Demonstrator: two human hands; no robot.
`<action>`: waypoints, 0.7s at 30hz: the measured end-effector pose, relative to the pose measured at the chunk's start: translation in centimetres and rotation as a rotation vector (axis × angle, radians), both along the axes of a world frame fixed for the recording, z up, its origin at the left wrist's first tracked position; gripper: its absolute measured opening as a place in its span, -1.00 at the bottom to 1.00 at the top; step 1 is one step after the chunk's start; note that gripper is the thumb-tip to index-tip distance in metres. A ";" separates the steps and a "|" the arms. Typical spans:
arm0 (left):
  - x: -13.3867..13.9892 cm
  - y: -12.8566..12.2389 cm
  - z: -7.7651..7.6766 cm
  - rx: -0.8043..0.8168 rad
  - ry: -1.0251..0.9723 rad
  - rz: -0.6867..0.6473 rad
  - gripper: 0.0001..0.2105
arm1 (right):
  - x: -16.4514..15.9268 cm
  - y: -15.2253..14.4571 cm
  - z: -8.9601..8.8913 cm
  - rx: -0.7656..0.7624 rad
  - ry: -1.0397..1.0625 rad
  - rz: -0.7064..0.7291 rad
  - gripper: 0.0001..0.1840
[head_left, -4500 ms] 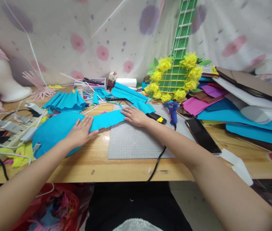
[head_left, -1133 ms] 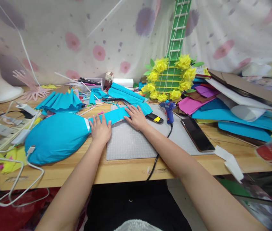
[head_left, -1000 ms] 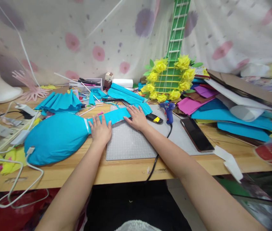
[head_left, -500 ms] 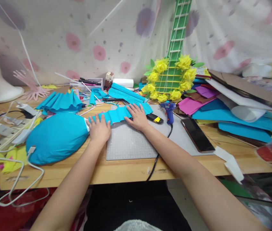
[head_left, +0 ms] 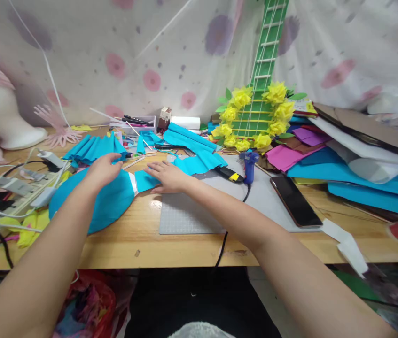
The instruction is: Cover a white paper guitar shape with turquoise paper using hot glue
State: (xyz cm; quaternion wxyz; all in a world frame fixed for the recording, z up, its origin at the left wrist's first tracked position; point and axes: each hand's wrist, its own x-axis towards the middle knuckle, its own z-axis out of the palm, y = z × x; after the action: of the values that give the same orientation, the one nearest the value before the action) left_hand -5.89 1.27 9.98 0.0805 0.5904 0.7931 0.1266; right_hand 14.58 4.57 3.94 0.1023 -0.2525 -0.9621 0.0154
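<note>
A broad shape covered in blue crepe paper (head_left: 112, 206) lies at the left of the table, narrowing rightward past a white band (head_left: 133, 183) into a blue crepe paper strip (head_left: 200, 164). My left hand (head_left: 104, 171) is over the upper edge of the broad shape, fingers stretched out and holding nothing; whether it presses on the paper I cannot tell. On the strip just right of the white band rests my right hand (head_left: 168, 177), laid flat with its fingers out. Part of the strip is hidden under it.
A grey cutting mat (head_left: 191, 216) carries a blue glue gun (head_left: 250, 166), a utility knife (head_left: 233, 175) and a phone (head_left: 295, 202). Behind stands a green paper guitar (head_left: 255, 112) with yellow flowers. Coloured sheets (head_left: 354, 173) are piled right; a power strip (head_left: 4, 213) and cables lie left.
My left hand has moved left from the band area onto the broad blue shape. My right hand has slid left along the strip towards the white band. The view has shifted slightly.
</note>
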 end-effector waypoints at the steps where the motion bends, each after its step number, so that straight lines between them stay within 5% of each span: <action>1: -0.5 0.0 0.0 -0.015 -0.009 -0.005 -0.59 | -0.6 0.1 -0.5 -0.006 -0.013 0.011 -0.16; 7: -2.1 -0.9 -0.6 -0.082 -0.105 0.021 -0.60 | -1.8 -0.2 -2.8 -0.064 0.103 -0.018 -0.51; 12: -2.8 -0.9 -1.3 -0.096 -0.160 0.008 -0.59 | -2.2 -0.7 -2.4 -0.101 0.286 -0.104 -0.49; 16: -3.0 -0.7 -1.6 -0.049 -0.171 -0.027 -0.59 | -3.2 -1.1 -2.6 0.033 0.173 -0.036 -0.44; 21: -2.9 -1.1 -1.9 0.049 -0.109 -0.320 -0.61 | -4.1 -1.2 -3.0 0.043 0.105 -0.017 -0.33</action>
State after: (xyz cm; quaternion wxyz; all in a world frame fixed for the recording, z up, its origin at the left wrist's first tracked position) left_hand -8.76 0.20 8.06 0.1282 0.7033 0.6799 0.1633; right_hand 10.45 3.34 0.96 0.1580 -0.2573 -0.9533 0.0068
